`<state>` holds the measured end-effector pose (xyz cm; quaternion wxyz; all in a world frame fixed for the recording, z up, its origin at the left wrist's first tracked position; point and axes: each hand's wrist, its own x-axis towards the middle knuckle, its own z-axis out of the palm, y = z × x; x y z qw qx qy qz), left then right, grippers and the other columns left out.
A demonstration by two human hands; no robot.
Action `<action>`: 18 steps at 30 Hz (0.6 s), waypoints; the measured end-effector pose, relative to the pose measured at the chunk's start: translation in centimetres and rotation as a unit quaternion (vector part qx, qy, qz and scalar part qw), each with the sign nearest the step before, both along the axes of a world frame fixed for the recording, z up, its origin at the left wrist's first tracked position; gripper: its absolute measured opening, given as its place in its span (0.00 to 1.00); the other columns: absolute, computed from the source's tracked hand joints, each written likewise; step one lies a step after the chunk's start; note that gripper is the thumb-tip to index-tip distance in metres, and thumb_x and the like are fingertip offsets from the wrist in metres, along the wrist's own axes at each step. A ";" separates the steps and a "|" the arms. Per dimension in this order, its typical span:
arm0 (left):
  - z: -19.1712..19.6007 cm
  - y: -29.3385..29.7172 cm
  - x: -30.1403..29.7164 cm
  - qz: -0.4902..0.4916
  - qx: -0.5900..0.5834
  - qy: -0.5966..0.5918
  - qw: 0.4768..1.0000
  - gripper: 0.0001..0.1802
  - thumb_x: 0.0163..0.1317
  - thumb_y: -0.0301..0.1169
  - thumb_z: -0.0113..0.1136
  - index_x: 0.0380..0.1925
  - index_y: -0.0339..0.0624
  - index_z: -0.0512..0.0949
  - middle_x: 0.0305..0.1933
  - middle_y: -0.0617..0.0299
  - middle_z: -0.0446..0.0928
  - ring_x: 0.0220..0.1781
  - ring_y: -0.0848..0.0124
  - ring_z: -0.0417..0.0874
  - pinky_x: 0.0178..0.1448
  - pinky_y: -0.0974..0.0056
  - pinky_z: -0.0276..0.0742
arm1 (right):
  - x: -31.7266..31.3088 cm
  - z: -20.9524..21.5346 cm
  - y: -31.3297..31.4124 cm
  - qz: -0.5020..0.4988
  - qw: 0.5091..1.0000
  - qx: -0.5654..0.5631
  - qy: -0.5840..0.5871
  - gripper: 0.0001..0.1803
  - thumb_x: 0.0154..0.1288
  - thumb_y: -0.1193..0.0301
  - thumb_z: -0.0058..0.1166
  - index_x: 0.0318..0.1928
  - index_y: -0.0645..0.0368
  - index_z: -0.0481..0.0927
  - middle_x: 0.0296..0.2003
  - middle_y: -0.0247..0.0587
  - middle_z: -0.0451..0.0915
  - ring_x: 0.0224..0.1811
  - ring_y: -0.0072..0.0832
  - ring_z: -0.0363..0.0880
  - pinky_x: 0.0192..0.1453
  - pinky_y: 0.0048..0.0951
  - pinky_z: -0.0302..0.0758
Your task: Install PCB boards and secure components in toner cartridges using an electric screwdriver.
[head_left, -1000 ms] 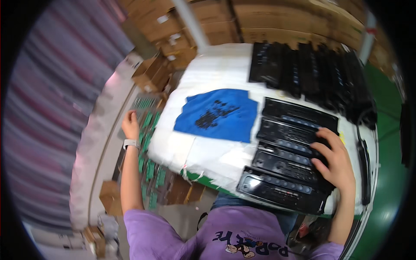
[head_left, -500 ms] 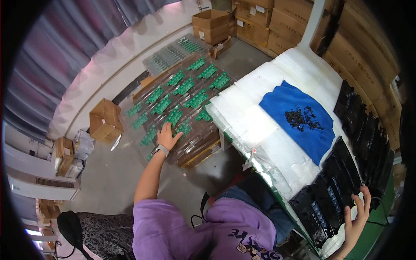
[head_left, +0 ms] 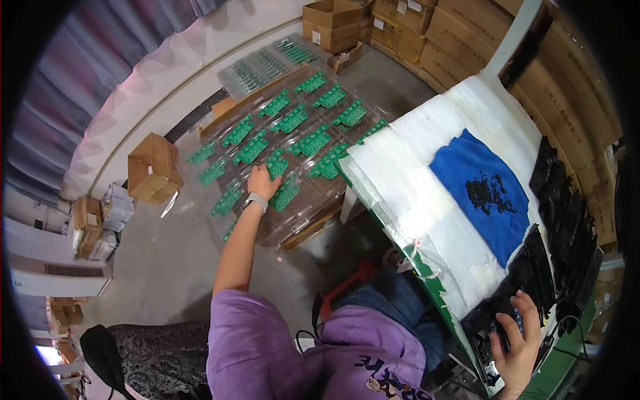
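Green circuit board (head_left: 277,162) at left, in a clear tray (head_left: 301,205), your left hand (head_left: 263,181) at its near edge; can't tell if that grip is closed. Your right hand (head_left: 519,343), near right, curves with fingers apart over a black panel (head_left: 485,319) on the table (head_left: 400,147), nothing pinched; contact unclear. Risk: a one-sided lift could tip the board into neighbouring boards (head_left: 310,142); leaning right could shove the panel.

got 1 left hand (head_left: 263,183), 1 right hand (head_left: 518,350), 1 wristband (head_left: 256,201), 1 blue cloth (head_left: 460,161) and at least 14 green circuit boards (head_left: 311,141). the black bits (head_left: 487,193) on the cloth are way too tiny to count, and the black panels (head_left: 535,263) overlap too much.
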<state>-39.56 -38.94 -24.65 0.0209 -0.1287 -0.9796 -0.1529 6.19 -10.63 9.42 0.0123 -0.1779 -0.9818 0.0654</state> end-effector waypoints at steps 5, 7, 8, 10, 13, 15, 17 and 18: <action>1.6 -1.5 -2.5 0.047 0.043 -0.029 0.998 0.29 0.41 0.41 0.67 0.39 0.34 0.70 0.48 0.43 0.70 0.46 0.48 0.76 0.49 0.52 0.74 | -1.5 -1.4 -0.3 0.023 0.999 -0.026 0.017 0.16 0.35 0.78 0.57 0.32 0.62 0.75 0.48 0.50 0.71 0.56 0.50 0.68 0.56 0.45 0.67; 3.3 -1.0 -4.5 0.080 0.041 -0.006 0.996 0.30 0.41 0.42 0.67 0.40 0.34 0.70 0.49 0.44 0.70 0.46 0.49 0.76 0.49 0.52 0.74 | -2.2 -0.4 0.5 0.076 0.996 -0.045 -0.023 0.16 0.51 0.77 0.56 0.43 0.60 0.78 0.53 0.50 0.69 0.57 0.46 0.67 0.60 0.40 0.65; 3.9 -0.6 -5.4 0.110 0.040 0.018 0.993 0.31 0.41 0.43 0.67 0.42 0.35 0.70 0.50 0.45 0.70 0.47 0.49 0.76 0.50 0.52 0.74 | -2.5 -0.2 0.4 0.074 0.996 -0.041 -0.026 0.16 0.51 0.77 0.56 0.43 0.60 0.78 0.53 0.50 0.69 0.57 0.46 0.67 0.60 0.40 0.65; 4.6 0.0 -7.2 0.097 -0.007 0.005 0.995 0.33 0.41 0.45 0.67 0.44 0.36 0.69 0.50 0.45 0.69 0.47 0.49 0.76 0.50 0.52 0.74 | -2.9 -0.3 0.4 0.077 0.996 -0.037 -0.034 0.16 0.50 0.78 0.56 0.43 0.61 0.78 0.52 0.49 0.70 0.56 0.46 0.68 0.59 0.39 0.66; 2.4 -1.8 -9.8 0.075 -0.055 -0.023 0.995 0.36 0.41 0.47 0.68 0.46 0.37 0.69 0.52 0.47 0.68 0.48 0.50 0.76 0.52 0.53 0.74 | -3.7 -0.6 0.3 0.083 0.995 -0.038 -0.036 0.17 0.49 0.78 0.56 0.43 0.61 0.78 0.52 0.49 0.70 0.55 0.47 0.68 0.58 0.39 0.67; 1.3 -3.4 -11.1 0.049 -0.046 -0.041 0.997 0.40 0.38 0.52 0.69 0.49 0.39 0.69 0.54 0.48 0.69 0.51 0.53 0.76 0.54 0.55 0.73 | -4.2 -0.8 0.2 0.087 0.994 -0.050 -0.040 0.16 0.49 0.78 0.57 0.43 0.60 0.78 0.52 0.50 0.70 0.55 0.47 0.68 0.57 0.39 0.68; 1.2 -3.6 -12.0 0.048 -0.072 -0.088 0.992 0.39 0.37 0.52 0.70 0.47 0.39 0.71 0.52 0.49 0.72 0.50 0.54 0.77 0.53 0.55 0.73 | -4.6 -1.1 0.1 0.076 0.995 -0.058 -0.040 0.16 0.49 0.78 0.57 0.42 0.61 0.78 0.52 0.50 0.70 0.55 0.47 0.69 0.57 0.39 0.68; 1.6 -3.4 -12.3 0.048 -0.095 -0.135 0.985 0.39 0.35 0.52 0.70 0.45 0.39 0.73 0.49 0.50 0.75 0.49 0.55 0.78 0.52 0.55 0.74 | -4.8 -1.2 0.0 0.067 0.995 -0.064 -0.040 0.15 0.50 0.78 0.57 0.42 0.61 0.78 0.51 0.50 0.70 0.55 0.47 0.69 0.57 0.39 0.68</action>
